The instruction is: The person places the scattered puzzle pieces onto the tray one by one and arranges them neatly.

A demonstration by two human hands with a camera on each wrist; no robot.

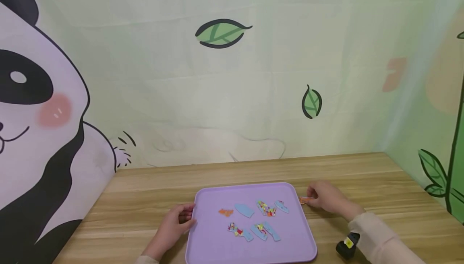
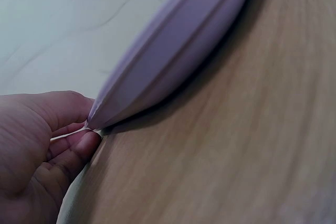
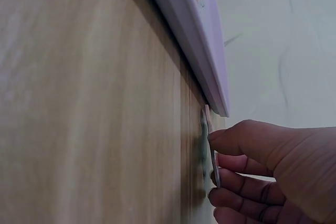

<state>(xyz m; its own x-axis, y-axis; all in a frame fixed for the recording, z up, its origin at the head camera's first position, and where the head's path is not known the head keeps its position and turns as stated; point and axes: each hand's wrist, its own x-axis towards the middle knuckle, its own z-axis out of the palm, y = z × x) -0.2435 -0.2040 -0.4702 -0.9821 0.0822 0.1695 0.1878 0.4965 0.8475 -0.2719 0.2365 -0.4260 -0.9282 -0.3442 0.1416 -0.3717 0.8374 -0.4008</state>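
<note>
A purple tray (image 1: 250, 252) lies on the wooden table with several flat, cut-out puzzle pieces on it. Among them are an orange piece (image 1: 226, 213), a plain blue piece (image 1: 244, 210) and a multicoloured piece (image 1: 266, 208). My left hand (image 1: 173, 225) grips the tray's left edge; in the left wrist view its thumb and fingers meet at the rim (image 2: 152, 61). Just beyond the tray's right edge, my right hand (image 1: 326, 197) pinches another orange puzzle piece (image 1: 305, 201). The right wrist view shows that thin piece (image 3: 211, 140) edge-on between thumb and fingers, close over the table.
Wood-grain table (image 1: 145, 191) surrounds the tray. A printed cloth backdrop (image 1: 232, 107) with a panda and leaves rises behind and at the sides. A black device with a yellow label (image 1: 349, 246) is by the right sleeve (image 1: 380, 238).
</note>
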